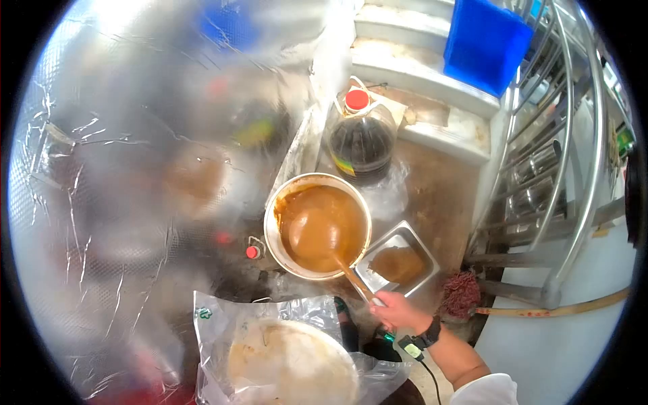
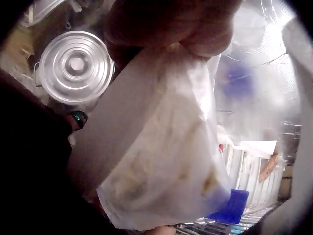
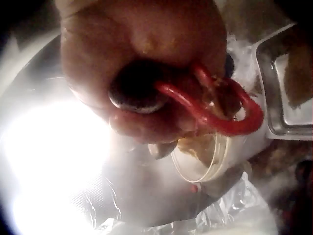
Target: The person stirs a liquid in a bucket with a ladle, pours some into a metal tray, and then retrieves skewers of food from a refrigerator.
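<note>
Right hand is gripping ladle, crossing bucket rim at 5 o'clock; left hand is gripping stained bag.

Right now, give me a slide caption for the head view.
A right hand grips a long-handled tool dipped into brown mixture in a white bucket, beside a metal tray.

blue bin, white steps, metal railing

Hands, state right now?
Left hand: holding the stained, whitish translucent plastic bag.
Right hand: closed around the long, brown-smeared handle dipping into the round white bucket.
</note>
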Demonstrator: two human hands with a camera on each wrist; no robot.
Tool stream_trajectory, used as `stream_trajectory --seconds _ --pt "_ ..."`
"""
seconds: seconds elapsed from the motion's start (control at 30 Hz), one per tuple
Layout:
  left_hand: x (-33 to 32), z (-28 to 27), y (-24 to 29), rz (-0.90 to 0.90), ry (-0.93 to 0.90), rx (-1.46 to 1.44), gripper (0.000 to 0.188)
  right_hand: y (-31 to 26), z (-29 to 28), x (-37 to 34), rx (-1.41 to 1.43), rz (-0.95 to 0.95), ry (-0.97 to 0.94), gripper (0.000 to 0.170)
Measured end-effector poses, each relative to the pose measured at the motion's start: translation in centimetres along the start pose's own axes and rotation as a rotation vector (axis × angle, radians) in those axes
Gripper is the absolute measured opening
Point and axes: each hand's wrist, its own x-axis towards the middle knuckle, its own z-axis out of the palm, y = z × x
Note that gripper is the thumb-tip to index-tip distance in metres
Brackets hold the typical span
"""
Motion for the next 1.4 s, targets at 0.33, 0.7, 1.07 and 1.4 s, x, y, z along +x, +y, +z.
stream_trajectory --seconds 0.33,0.7,1.07,1.4 --pt "-1.3 -0.5 0.8 0.154 0.019 0.133 0.027 -8.8 -1.5 -16.8 -0.026 0.143 0.073 0.013" --pt "-2.6 1.2 -5.6 0.436 0.157 0.369 0.036 3.6 -6.3 -13.6 -0.648 0.196 0.353 0.020" --pt "-6.2 1.6 -5.5 0.047 0.127 -0.058 0.027 8.8 -5.0 -1.7 -1.639 0.249 0.260 0.019" --pt "-5.0 2.9 -4.4 -0.232 0.226 -1.361 0.047 5.5 -1.8 -2.1 -1.900 0.379 0.203 0.045"
